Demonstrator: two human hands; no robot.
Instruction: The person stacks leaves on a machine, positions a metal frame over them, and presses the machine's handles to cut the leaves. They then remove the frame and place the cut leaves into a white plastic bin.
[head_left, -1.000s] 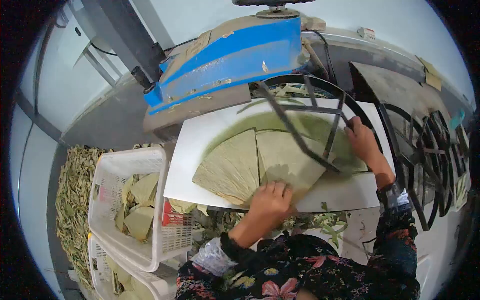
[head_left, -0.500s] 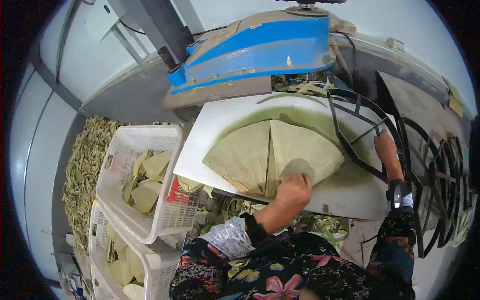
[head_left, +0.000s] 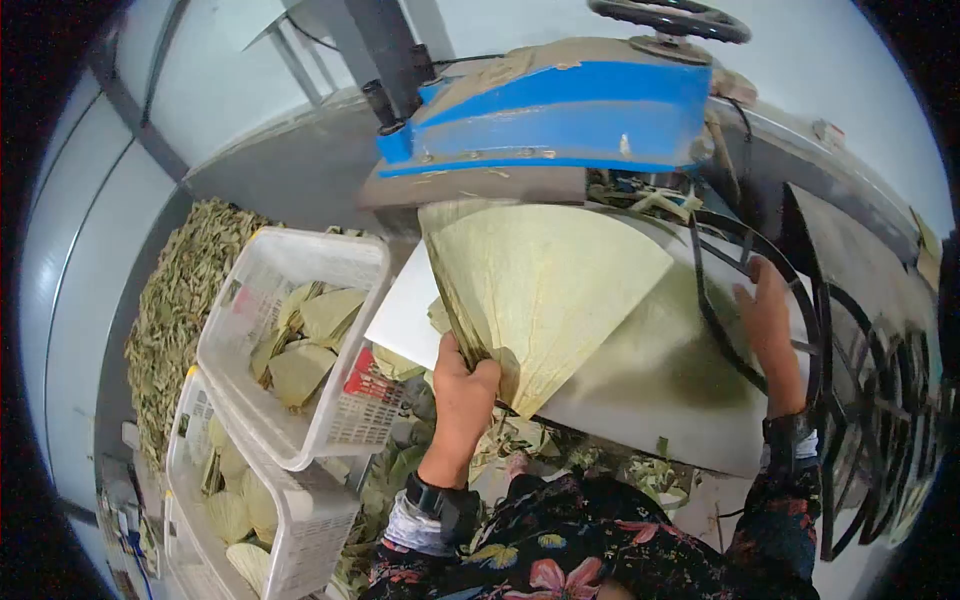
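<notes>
My left hand point(head_left: 465, 395) is closed around the narrow lower left edge of a stack of pale green, fan-shaped dried leaves point(head_left: 545, 290). The stack is lifted and tilted over a white cutting board point(head_left: 640, 420), with its round edge away from me. On the right, my right hand point(head_left: 770, 325) grips a bar of a black metal cutting die point(head_left: 708, 285), a curved frame with cross bars. The die stands on the right part of the board. Green stains mark the board's surface. Some of the right fingers are hidden behind the bar.
Behind the board stands a blue press point(head_left: 560, 115) with a black handwheel point(head_left: 670, 18). White plastic crates point(head_left: 330, 420) with cut leaves stand at left, beside a heap of leaf scraps point(head_left: 185, 310). More black metal frames point(head_left: 880, 380) lean at right. Scraps lie below the board.
My left hand has moved left and picked up the fan-shaped leaves from the board, swinging them up and left. My right hand stays at the cutting die. The view has shifted slightly.
</notes>
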